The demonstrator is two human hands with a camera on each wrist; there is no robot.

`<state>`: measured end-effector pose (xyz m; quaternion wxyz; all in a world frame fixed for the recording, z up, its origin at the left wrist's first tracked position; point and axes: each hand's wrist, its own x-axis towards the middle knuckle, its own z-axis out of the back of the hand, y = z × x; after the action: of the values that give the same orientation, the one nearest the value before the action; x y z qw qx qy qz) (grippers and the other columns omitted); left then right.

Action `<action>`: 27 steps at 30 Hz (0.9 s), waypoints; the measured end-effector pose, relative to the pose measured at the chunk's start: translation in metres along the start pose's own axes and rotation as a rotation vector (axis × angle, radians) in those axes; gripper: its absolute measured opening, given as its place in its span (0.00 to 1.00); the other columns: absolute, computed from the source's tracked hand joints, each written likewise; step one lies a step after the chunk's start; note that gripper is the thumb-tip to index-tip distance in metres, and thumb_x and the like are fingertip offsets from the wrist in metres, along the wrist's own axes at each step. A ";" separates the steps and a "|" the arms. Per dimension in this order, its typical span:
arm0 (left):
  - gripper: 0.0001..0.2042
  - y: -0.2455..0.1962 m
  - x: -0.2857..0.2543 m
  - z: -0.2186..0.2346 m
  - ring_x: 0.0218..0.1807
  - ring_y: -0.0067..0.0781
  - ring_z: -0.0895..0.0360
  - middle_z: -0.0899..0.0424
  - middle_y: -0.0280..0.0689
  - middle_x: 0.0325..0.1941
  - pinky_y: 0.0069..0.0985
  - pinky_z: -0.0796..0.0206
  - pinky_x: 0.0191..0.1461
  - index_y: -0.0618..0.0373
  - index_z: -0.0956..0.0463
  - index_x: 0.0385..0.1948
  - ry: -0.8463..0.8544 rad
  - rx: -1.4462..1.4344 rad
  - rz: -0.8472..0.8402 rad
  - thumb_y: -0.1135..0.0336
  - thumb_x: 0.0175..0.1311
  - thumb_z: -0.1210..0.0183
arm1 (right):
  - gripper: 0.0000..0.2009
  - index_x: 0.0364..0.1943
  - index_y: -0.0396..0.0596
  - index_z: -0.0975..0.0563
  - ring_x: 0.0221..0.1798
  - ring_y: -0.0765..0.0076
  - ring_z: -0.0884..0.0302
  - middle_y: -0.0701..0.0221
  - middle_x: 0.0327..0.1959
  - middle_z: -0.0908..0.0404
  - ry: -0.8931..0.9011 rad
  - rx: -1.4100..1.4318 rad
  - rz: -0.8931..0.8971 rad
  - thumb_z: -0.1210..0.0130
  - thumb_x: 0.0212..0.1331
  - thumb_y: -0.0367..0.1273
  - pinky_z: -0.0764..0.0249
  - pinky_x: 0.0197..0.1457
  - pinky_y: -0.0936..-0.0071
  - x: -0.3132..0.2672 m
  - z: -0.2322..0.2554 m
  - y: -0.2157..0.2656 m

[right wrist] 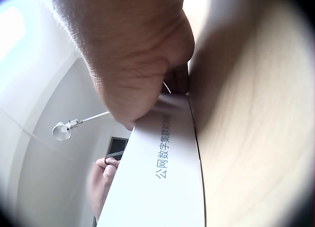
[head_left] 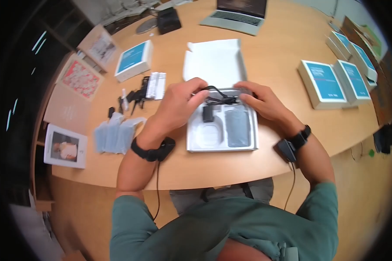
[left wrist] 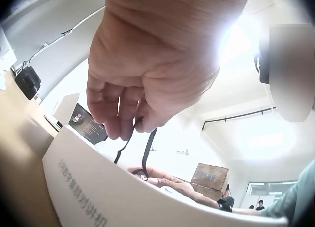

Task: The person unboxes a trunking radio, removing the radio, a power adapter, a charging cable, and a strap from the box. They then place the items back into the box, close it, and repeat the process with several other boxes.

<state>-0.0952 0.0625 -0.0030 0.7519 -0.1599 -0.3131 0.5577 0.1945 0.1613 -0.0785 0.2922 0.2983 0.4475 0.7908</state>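
An open white box [head_left: 253, 145] lies on the table, its lid [head_left: 215, 61] folded back. In its tray are a black adapter [head_left: 208, 114] at the left and a flat device in a clear bag [head_left: 238, 127] at the right. The left hand [head_left: 178, 104] pinches a black strap or cable [left wrist: 147, 151] over the box's far left part. At the far right corner is the right hand [head_left: 265, 102], fingers inside the box by the dark cable bundle [head_left: 224, 99]; its fingertips are mostly hidden by the box wall in the right wrist view.
Left of the box lie bagged items [head_left: 113, 135], black cables [head_left: 138, 95] and white packets [head_left: 156, 85]. A blue-and-white box [head_left: 134, 60] stands beyond them. More such boxes [head_left: 322, 85] are at the right. A laptop [head_left: 235, 19] sits at the back.
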 end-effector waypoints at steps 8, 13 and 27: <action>0.09 0.039 0.008 0.051 0.43 0.20 0.15 0.09 0.31 0.43 0.22 0.25 0.50 0.61 0.14 0.50 -0.066 -0.512 0.140 0.66 0.81 0.37 | 0.18 0.67 0.45 0.19 0.44 0.77 0.24 0.72 0.44 0.16 0.035 0.050 -0.048 0.41 0.78 0.33 0.24 0.50 0.74 0.005 -0.002 -0.005; 0.09 0.031 0.007 0.038 0.44 0.21 0.17 0.10 0.32 0.42 0.24 0.25 0.52 0.62 0.15 0.51 -0.105 -0.599 0.077 0.66 0.81 0.37 | 0.18 0.67 0.46 0.18 0.43 0.77 0.24 0.72 0.43 0.16 0.027 0.058 -0.047 0.41 0.77 0.33 0.24 0.50 0.74 0.004 -0.003 0.001; 0.15 0.003 -0.005 0.011 0.62 0.51 0.19 0.16 0.45 0.60 0.41 0.24 0.66 0.55 0.15 0.53 0.127 0.330 -0.264 0.72 0.64 0.29 | 0.19 0.67 0.47 0.18 0.42 0.75 0.25 0.72 0.43 0.16 0.026 0.026 -0.056 0.41 0.77 0.34 0.24 0.50 0.72 0.003 -0.002 -0.001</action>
<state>-0.1059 0.0578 0.0020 0.8526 -0.0271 -0.1881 0.4868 0.1910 0.1632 -0.0797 0.3045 0.2792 0.4694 0.7803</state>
